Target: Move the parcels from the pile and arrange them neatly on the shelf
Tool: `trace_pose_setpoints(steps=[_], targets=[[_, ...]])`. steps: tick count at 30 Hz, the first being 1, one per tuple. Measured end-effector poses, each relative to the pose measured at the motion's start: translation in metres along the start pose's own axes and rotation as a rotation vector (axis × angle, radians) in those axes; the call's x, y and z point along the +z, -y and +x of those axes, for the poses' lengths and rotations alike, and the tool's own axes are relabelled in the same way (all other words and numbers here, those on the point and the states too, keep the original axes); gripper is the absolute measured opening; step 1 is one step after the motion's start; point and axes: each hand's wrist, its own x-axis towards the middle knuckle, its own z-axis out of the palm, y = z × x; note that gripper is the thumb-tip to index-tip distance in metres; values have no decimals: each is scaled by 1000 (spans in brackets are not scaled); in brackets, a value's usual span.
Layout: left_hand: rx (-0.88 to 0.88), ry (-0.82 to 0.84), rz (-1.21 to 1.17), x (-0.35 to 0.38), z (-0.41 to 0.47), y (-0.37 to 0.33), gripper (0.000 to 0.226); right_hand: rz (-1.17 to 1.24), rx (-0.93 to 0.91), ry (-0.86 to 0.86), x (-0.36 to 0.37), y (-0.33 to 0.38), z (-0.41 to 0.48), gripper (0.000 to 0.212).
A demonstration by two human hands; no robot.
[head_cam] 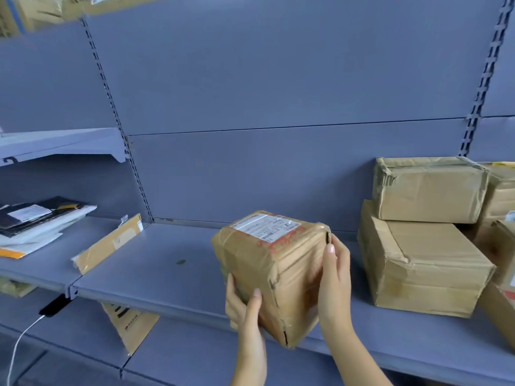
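I grip the parcel with left hand and right hand, fingers wrapped round its sides, at the front edge of the shelf, nine o'clock of the stacked boxes, likely to seat it squarely.

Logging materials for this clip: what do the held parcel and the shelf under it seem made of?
Held parcel: brown cardboard, likely corrugated, wrapped in glossy clear tape, judging by sheen, wrinkles and crushed corners; white paper label on top. Shelf: probably painted sheet metal, matte grey-blue, given its thin folded front edge.
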Motion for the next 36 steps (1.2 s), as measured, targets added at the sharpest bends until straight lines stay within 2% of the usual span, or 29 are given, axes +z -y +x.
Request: trace_pose_setpoints(steps=[2, 4, 7, 9, 12, 13, 15, 18, 21, 23, 26, 28, 30, 32, 34, 36], targets=[[-43, -43, -28, -5, 13, -6, 98, 71, 97, 12, -6, -7, 2, 39], [-26, -82, -42, -13, 33, -21, 94, 61, 139, -18, -12, -8, 3, 46], [81, -11, -43, -26, 69, -45, 73, 13, 52, -218, -14, -7, -8, 66], [130, 28, 43, -31, 92, -59, 61, 49, -95, -291, -5, -4, -33, 76], [106, 103, 152, -24, 105, -75, 47, -118, -425, -80, 16, -11, -74, 75], [103, 117, 160, -22, 103, -75, 41, -213, -489, -4, 21, -15, -80, 73], [139, 48, 153, -20, 90, -68, 27, -318, -540, 21, 23, -23, -71, 70], [273, -184, 133, -31, 64, -57, 3, -248, -351, 4, 9, -20, -33, 62], [313, -122, 159, -37, 43, -49, 14, -235, -70, 15, -10, -19, 10, 64], [305, -86, 185, -35, 38, -49, 16, -236, 38, -6, -14, -14, 25, 66], [301, -209, 133, -35, 51, -58, 12, -211, 41, -13, -11, -10, 21, 63], [292, -224, 104, -38, 67, -67, 9, -191, 2, 37, -6, -7, 9, 64], [225, -117, 124, -36, 80, -74, 23, -155, 20, 128, 2, 1, -3, 74], [72, 83, 169, -26, 84, -78, 37, -121, 67, 194, 8, 7, -9, 88], [-90, 287, 106, -15, 80, -76, 36, -100, 118, 216, 9, 9, -10, 81], [-145, 367, 15, -8, 76, -72, 29, -46, 180, 222, 5, 10, -7, 64]])
